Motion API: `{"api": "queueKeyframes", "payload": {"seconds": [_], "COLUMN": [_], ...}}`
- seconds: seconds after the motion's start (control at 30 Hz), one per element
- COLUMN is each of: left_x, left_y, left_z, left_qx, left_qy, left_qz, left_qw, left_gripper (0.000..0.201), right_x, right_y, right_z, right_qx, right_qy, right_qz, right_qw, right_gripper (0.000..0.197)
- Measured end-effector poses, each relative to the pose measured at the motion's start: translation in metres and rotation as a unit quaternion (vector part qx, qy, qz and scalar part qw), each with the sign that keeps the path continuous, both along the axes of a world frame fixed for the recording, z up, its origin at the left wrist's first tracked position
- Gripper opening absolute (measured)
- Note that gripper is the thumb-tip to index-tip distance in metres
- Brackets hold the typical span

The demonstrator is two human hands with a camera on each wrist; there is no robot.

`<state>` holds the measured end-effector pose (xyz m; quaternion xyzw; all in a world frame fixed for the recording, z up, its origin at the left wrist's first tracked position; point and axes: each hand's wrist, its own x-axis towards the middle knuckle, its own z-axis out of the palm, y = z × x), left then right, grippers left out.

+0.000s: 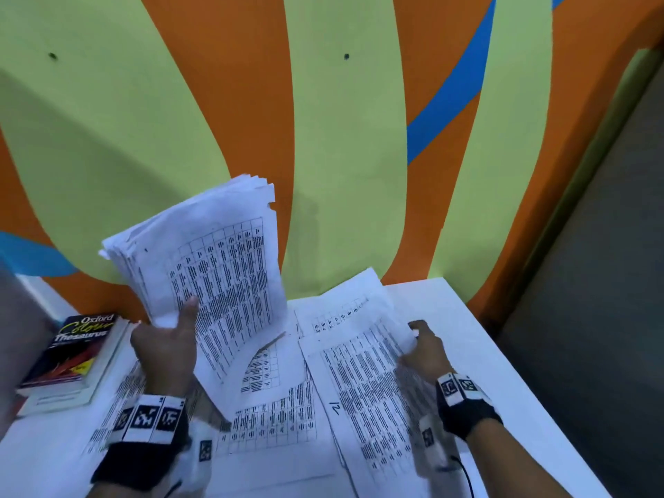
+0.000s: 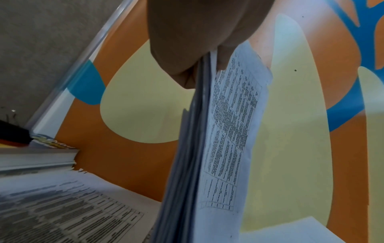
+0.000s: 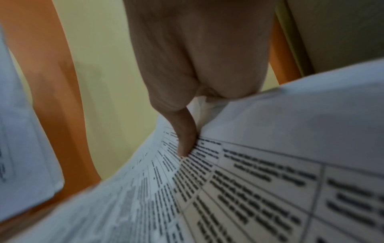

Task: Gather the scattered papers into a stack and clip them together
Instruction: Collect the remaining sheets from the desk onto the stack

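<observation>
My left hand (image 1: 169,339) grips a thick stack of printed sheets (image 1: 212,260) by its lower edge and holds it upright above the white table (image 1: 485,339); in the left wrist view the stack (image 2: 207,148) hangs edge-on below my fingers (image 2: 187,49). Loose sheets with printed tables (image 1: 287,407) lie spread flat across the table. My right hand (image 1: 425,345) pinches the far right edge of one loose sheet (image 1: 370,382); the right wrist view shows my thumb (image 3: 185,136) on top of that sheet (image 3: 249,189). No clip is visible.
A black Oxford thesaurus (image 1: 75,350) lies on another book at the table's left edge. An orange, green and blue patterned wall (image 1: 341,138) rises right behind the table. The table's right edge drops to a grey floor (image 1: 593,300).
</observation>
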<state>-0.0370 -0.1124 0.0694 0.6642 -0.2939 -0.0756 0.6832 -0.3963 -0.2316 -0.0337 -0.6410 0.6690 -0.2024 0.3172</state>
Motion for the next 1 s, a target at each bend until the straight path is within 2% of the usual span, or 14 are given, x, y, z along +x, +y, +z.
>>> {"api": "queueKeyframes", "payload": {"seconds": [0.03,0.07,0.13,0.17,0.3,0.43,0.5,0.57,0.7,0.87,0.93,1.0], "left_x": [0.005,0.01,0.017,0.018,0.011,-0.006,-0.017,-0.024,-0.036,-0.05,-0.048,-0.045], "left_y": [-0.001,-0.003,-0.005,-0.006,-0.008,-0.007,-0.007,-0.009,-0.007,0.006,0.007,0.007], "left_z": [-0.003,-0.007,-0.009,-0.009,-0.005,0.005,0.012,0.013,0.01,0.023,0.022,0.017], "left_qx": [0.008,0.015,0.03,0.035,0.028,0.029,0.028,0.04,0.108,0.117,0.114,0.095], "left_qy": [0.004,0.01,0.018,0.02,0.019,0.008,0.007,0.011,0.076,0.142,0.17,0.153], "left_qz": [-0.002,-0.002,-0.006,-0.011,-0.048,-0.124,-0.176,-0.228,-0.314,-0.391,-0.373,-0.349], "left_qw": [1.0,1.0,0.999,0.999,0.998,0.992,0.984,0.973,0.94,0.902,0.905,0.92], "left_gripper": [0.037,0.038,0.04,0.039,0.031,0.026,0.018,0.007,0.041,0.041,0.055,0.071], "right_x": [-0.005,-0.01,-0.025,-0.032,-0.051,-0.041,-0.023,-0.002,0.028,0.052,0.061,0.069], "right_y": [0.004,0.008,0.018,0.023,0.039,0.036,0.031,0.028,0.026,0.03,0.031,0.034], "right_z": [0.008,0.019,0.044,0.059,0.113,0.122,0.118,0.112,0.104,0.096,0.096,0.098], "right_qx": [-0.023,-0.049,-0.084,-0.086,-0.063,-0.032,-0.004,0.006,0.016,0.048,0.019,-0.025], "right_qy": [-0.046,-0.089,-0.169,-0.202,-0.359,-0.463,-0.489,-0.479,-0.475,-0.492,-0.494,-0.493], "right_qz": [0.002,0.015,0.047,0.06,0.086,0.102,0.103,0.102,0.089,0.1,0.071,0.038], "right_qw": [0.999,0.995,0.981,0.974,0.927,0.88,0.866,0.872,0.875,0.863,0.867,0.869], "right_gripper": [0.065,0.06,0.031,0.023,0.013,0.064,0.073,0.078,0.095,0.091,0.078,0.036]}}
